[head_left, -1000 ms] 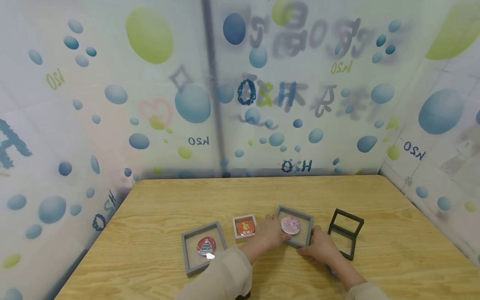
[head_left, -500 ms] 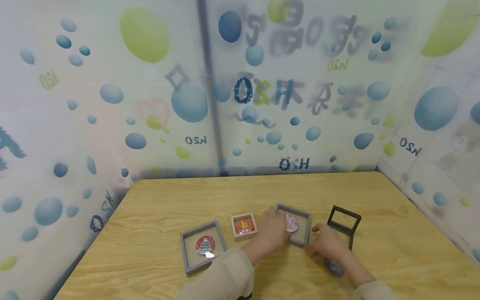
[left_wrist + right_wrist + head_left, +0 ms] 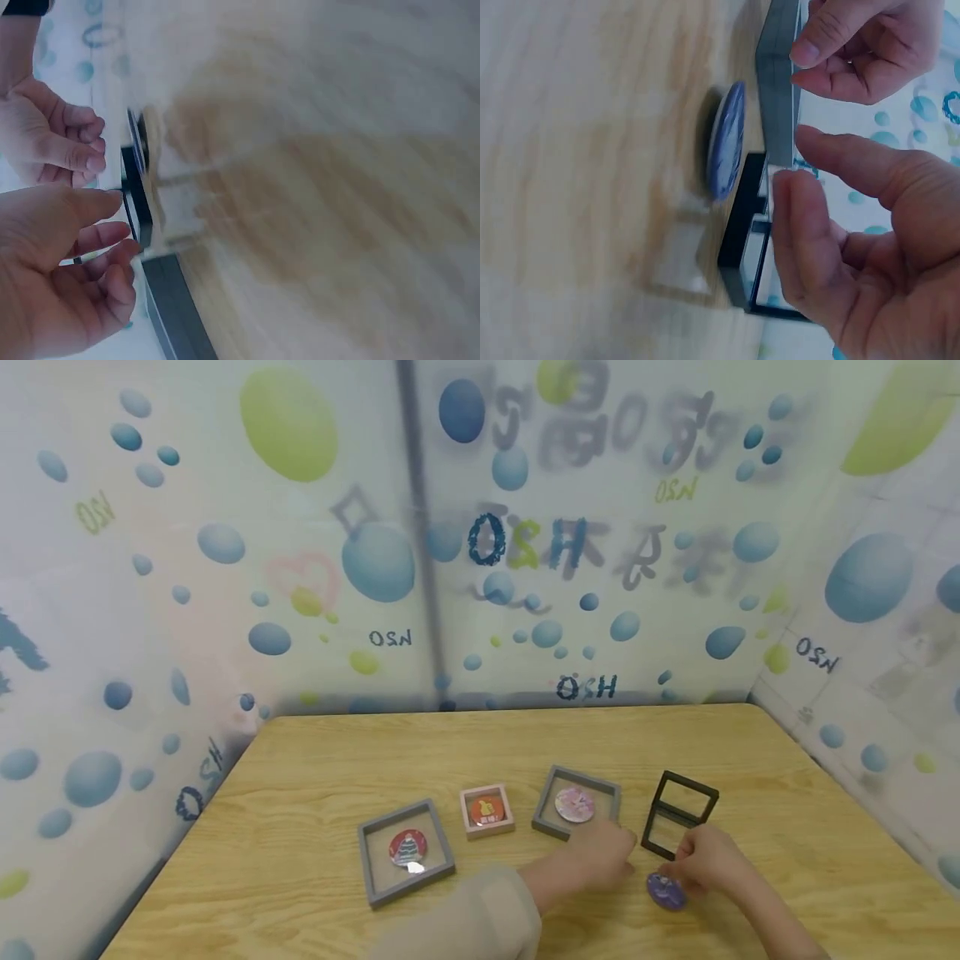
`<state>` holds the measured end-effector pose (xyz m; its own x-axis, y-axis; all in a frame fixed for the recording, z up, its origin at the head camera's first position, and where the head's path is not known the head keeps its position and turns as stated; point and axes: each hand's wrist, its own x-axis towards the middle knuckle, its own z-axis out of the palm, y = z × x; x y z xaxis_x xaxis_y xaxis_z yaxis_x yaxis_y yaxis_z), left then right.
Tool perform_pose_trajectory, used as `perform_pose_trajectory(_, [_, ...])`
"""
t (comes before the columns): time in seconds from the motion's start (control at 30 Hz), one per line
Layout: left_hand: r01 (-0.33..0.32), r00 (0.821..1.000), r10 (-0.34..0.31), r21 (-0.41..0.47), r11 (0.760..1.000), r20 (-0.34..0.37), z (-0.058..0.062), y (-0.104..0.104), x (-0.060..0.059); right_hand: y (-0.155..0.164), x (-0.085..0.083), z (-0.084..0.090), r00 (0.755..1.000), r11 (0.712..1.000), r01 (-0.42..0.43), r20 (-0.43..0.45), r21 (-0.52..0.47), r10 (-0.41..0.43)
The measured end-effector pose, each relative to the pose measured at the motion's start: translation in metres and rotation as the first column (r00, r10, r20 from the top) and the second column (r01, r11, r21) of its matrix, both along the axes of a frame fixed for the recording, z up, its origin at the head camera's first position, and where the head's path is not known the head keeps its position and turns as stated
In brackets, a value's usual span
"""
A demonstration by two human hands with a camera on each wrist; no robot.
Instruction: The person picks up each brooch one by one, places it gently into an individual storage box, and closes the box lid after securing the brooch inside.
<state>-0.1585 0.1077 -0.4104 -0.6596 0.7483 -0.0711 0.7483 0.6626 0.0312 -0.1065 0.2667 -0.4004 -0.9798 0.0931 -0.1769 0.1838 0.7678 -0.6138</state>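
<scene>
My right hand [image 3: 707,860] hovers at the round purple badge [image 3: 666,892] on the table. In the right wrist view a gap shows between its bent fingers and the badge [image 3: 727,142], so it holds nothing. Left of it, my left hand [image 3: 600,853] is over the near edge of a grey frame [image 3: 551,797] with a pink badge [image 3: 574,805] inside. Its fingers are loosely bent around nothing in the left wrist view. A black hinged frame [image 3: 677,814] stands opened, just beyond the purple badge; my right hand hides its near corner.
To the left lie a small pink frame [image 3: 465,814] with an orange thumbs-up badge [image 3: 487,810] and a larger grey frame [image 3: 367,864] with a red tree badge [image 3: 408,848]. Bubble-patterned curtains [image 3: 315,652] surround the wooden table [image 3: 337,752].
My left hand has left the pink badge's grey frame and moved right and nearer. My right hand has come off that frame and moved right, to the purple badge, which now shows fully.
</scene>
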Motion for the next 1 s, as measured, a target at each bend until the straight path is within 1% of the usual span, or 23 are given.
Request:
perform_pose_trajectory(0.07, [0.039, 0.999, -0.039, -0.004, 0.999, -0.005, -0.002, 0.005, 0.004, 0.003, 0.003, -0.001, 1.000, 1.000, -0.003, 0.026, 0.001, 0.003])
perform_pose_trajectory(0.17, [0.072, 0.997, -0.072, -0.016, 0.997, -0.020, -0.004, 0.011, 0.009, 0.006, 0.005, -0.004, 0.998, 1.000, -0.008, 0.058, -0.023, 0.009])
perform_pose_trajectory(0.37, [0.048, 0.999, -0.048, -0.017, 0.999, -0.022, -0.010, 0.016, 0.015, 0.009, 0.008, -0.013, 0.996, 0.994, -0.033, 0.081, -0.104, 0.042])
perform_pose_trajectory(0.47, [0.038, 0.999, -0.038, -0.009, 0.999, -0.030, -0.013, 0.018, 0.016, 0.010, 0.010, -0.015, 0.996, 0.991, -0.042, 0.078, -0.128, 0.052])
perform_pose_trajectory(0.6, [0.026, 0.999, -0.026, 0.005, 1.000, -0.018, -0.016, 0.022, 0.016, 0.010, 0.010, -0.017, 0.996, 0.988, -0.033, 0.078, -0.148, 0.044])
perform_pose_trajectory(0.7, [0.020, 1.000, -0.020, 0.026, 0.999, 0.005, -0.016, 0.024, 0.015, 0.010, 0.009, -0.018, 0.996, 0.988, -0.018, 0.080, -0.157, 0.031])
perform_pose_trajectory(0.83, [0.011, 0.999, -0.014, 0.079, 0.997, 0.046, -0.016, 0.024, 0.014, 0.013, 0.009, -0.019, 0.995, 0.985, -0.041, 0.079, -0.166, 0.055])
perform_pose_trajectory(0.93, [-0.013, 0.993, -0.006, 0.161, 0.987, 0.117, -0.015, 0.024, 0.012, 0.018, 0.009, -0.018, 0.993, 0.979, -0.086, 0.066, -0.187, 0.100])
perform_pose_trajectory(1.0, [-0.050, 0.981, 0.004, 0.238, 0.970, 0.193, -0.014, 0.024, 0.010, 0.020, 0.009, -0.017, 0.993, 0.974, -0.091, 0.060, -0.205, 0.105])
